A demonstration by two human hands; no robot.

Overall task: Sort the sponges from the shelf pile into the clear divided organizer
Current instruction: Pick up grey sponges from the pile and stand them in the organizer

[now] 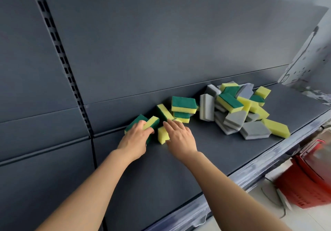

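A pile of sponges lies at the back right of a dark grey shelf: yellow ones with green scouring faces mixed with grey ones. A smaller group of yellow-green sponges leans against the back panel to its left. My left hand is closed over a yellow-green sponge at the far left of that group. My right hand lies with fingers spread on a yellow sponge next to it. No clear organizer is in view.
The shelf's back panel rises right behind the sponges, with a slotted upright at the left. A pale front rail edges the shelf. A red basket and a cable lie on the floor at lower right.
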